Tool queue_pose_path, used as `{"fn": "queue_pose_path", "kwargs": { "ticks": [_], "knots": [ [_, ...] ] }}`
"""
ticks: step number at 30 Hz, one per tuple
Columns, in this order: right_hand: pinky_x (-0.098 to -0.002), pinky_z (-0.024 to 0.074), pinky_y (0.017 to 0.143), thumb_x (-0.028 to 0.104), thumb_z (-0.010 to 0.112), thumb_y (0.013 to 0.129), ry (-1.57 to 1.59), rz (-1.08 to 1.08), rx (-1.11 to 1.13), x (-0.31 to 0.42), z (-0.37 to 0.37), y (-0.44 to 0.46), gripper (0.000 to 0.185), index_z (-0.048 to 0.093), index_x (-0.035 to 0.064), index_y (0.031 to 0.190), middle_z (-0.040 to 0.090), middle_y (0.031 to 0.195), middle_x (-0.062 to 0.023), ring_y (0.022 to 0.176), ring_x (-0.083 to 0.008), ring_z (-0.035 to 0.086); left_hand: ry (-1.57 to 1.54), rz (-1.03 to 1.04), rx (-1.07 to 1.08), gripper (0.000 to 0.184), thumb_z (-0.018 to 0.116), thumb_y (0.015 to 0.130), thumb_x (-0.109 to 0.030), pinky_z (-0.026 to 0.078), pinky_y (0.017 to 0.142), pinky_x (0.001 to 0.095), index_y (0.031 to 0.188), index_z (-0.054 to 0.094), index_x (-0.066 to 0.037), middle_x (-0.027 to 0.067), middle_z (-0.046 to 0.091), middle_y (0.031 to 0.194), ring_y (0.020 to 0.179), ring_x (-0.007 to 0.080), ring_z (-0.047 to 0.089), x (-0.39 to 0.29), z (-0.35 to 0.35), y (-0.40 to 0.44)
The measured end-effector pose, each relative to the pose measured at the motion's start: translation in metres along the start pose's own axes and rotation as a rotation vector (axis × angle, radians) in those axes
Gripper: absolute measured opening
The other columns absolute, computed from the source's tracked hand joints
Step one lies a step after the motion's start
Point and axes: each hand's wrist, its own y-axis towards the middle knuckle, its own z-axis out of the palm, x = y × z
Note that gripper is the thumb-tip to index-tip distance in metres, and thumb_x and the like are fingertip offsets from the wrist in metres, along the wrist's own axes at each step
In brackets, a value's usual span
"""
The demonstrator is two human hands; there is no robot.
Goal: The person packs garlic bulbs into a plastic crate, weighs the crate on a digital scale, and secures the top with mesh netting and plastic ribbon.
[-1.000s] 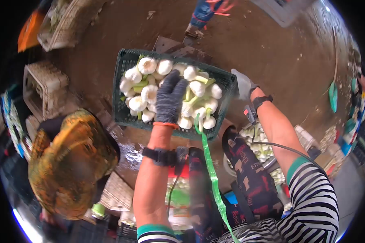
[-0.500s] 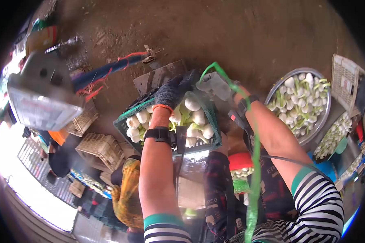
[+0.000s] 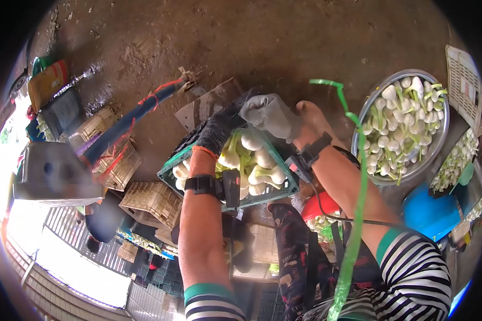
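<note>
A green crate [image 3: 227, 203] holding garlic bulbs [image 3: 260, 158] with green stems is tilted in front of me. My left hand [image 3: 219, 128], in a dark grey glove, lies over its far left part; the fingertips blend into dark material and are hidden. My right hand [image 3: 268, 115], in a pale grey glove, is at the far rim beside my left hand, its fingers curled in; what they hold is hidden. A green plastic strip [image 3: 359, 208] hangs in front of my right forearm.
A metal basin [image 3: 401, 128] of garlic stands at the right, near a pale crate [image 3: 463, 80] and a blue tub [image 3: 431, 211]. A blue pole [image 3: 128, 125] with red string, a grey box [image 3: 53, 171] and beige crates [image 3: 151, 203] are at the left. A bare foot [image 3: 308, 109] shows beyond my right wrist.
The view has swung, bringing the basin in at right and the pole at left. The crate is now tilted. My left hand has left the bulbs' middle, and my right hand has moved left beside it.
</note>
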Motion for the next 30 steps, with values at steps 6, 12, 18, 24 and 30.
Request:
{"fn": "queue_pose_path", "kwargs": {
  "ticks": [6,12,18,24,30],
  "knots": [
    [-0.0324,0.0477,0.070,0.019,0.064,0.078,-0.461,-0.153,0.222,0.030,0.029,-0.050,0.018,0.065,0.0041,0.087,0.065,0.080,-0.0101,0.077,-0.0201,0.062,0.605,0.441,-0.523,0.025,0.060,0.077,-0.009,0.049,0.080,0.0353,0.101,0.065,-0.009,0.0122,0.065,0.091,0.090,0.0295,0.062,0.009,0.031,-0.071],
    [-0.0364,0.0477,0.079,0.023,0.067,0.077,-0.571,-0.275,0.091,-0.023,0.053,-0.128,0.038,0.058,0.0049,0.109,0.062,0.098,-0.0184,0.090,-0.0257,0.062,0.427,0.426,-0.615,0.023,0.067,0.075,-0.002,0.046,0.088,0.0344,0.098,0.067,-0.008,0.0096,0.067,0.095,0.090,0.0233,0.064,0.051,0.055,-0.157],
    [-0.0256,0.0414,0.059,0.014,0.066,0.080,-0.003,0.378,-0.196,-0.028,0.041,-0.145,0.045,0.049,0.0018,0.120,0.056,0.090,-0.0047,0.074,-0.0112,0.053,-0.093,0.263,-0.986,0.027,0.063,0.077,0.003,0.047,0.087,0.0323,0.104,0.063,0.001,0.0115,0.065,0.103,0.098,0.0198,0.060,0.061,0.088,-0.185],
    [-0.0218,0.0384,0.055,0.011,0.068,0.078,-0.338,0.432,-0.096,-0.107,-0.013,-0.149,0.042,0.051,0.0032,0.115,0.056,0.085,0.0009,0.065,-0.0059,0.047,-1.047,-0.189,-1.050,0.021,0.055,0.085,-0.003,0.048,0.078,0.0262,0.105,0.060,0.001,0.0076,0.064,0.097,0.090,0.0178,0.060,0.193,0.203,-0.230],
    [-0.0228,0.0432,0.060,0.015,0.066,0.079,-0.488,0.456,0.001,-0.071,0.001,-0.150,0.018,0.061,0.0036,0.093,0.058,0.080,-0.0004,0.067,-0.0081,0.052,-2.216,-0.111,-0.499,0.033,0.051,0.084,-0.024,0.043,0.087,0.0385,0.113,0.057,-0.010,0.0068,0.059,0.114,0.102,0.0233,0.054,0.185,0.289,-0.151]
  ]
}}
